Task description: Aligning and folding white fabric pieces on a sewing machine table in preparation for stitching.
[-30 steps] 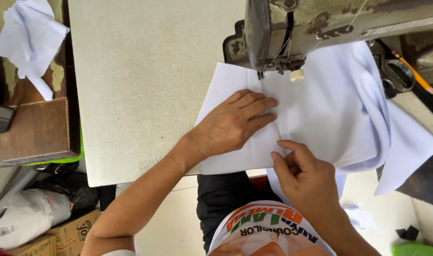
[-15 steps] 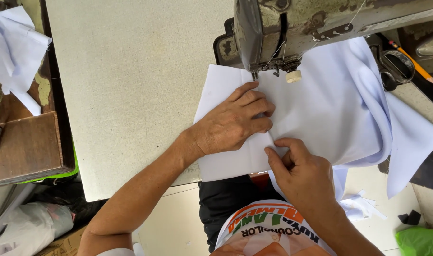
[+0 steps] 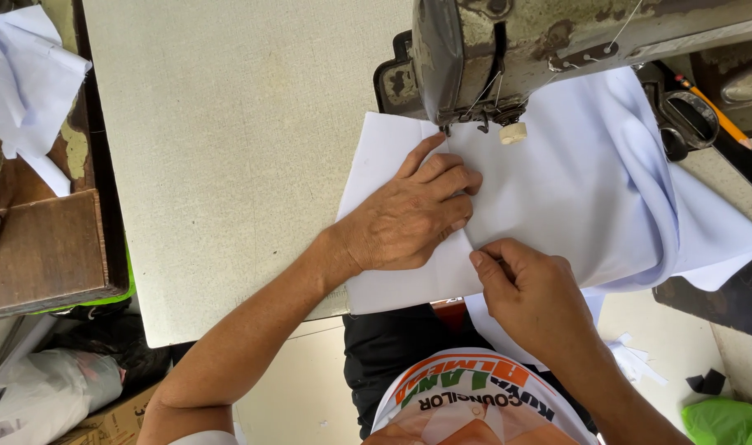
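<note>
At the near edge of the sewing table (image 3: 228, 165), white cloth (image 3: 557, 198) lies flat under the head of an old sewing machine (image 3: 491, 49). Left hand (image 3: 409, 218) rests palm-down on the cloth, fingers spread and pressing, nothing clasped; index tip sits just beside the presser foot (image 3: 479, 124). Right hand (image 3: 532, 292) pinches a folded edge of the cloth between thumb and forefinger, near the table's front edge.

Risks, as judged: left fingertips are close to the needle area, so a slip forward could put them under it. The pinched fold could open or skew if the grasp loosens, giving a crooked seam. Loose cloth bunched on the right hangs off the table and its weight could drag the piece sideways.

Around: a small pale block (image 3: 513, 133) hanging below the machine head; scissors (image 3: 689, 119) right of the machine, partly behind the bunched cloth; more white fabric (image 3: 26, 74) on a wooden side bench (image 3: 46, 255) to the left; scraps on the floor.
</note>
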